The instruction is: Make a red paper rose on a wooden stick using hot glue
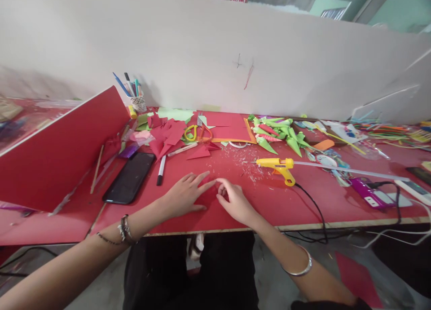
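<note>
My left hand (185,195) lies flat with fingers spread on what looks like red paper (209,214) at the table's front edge; its outline hardly stands out from the red tabletop. Close beside it, my right hand (235,202) has its index finger stretched toward the left fingertips, the other fingers loosely curled and the thumb apart. Nothing shows between the right fingers. A yellow hot glue gun (279,166) with a long clear glue stick rests right of my hands. Beyond them are yellow-and-orange-handled scissors (191,133) and folded red paper pieces (202,152).
Left lie a black phone (129,177), a marker (161,170) and a leaning red board (67,152). Behind stand a pen cup (138,103) and red scraps (168,132). Green paper cones (289,135) lie back right. A purple power strip (370,193) and cords sit right.
</note>
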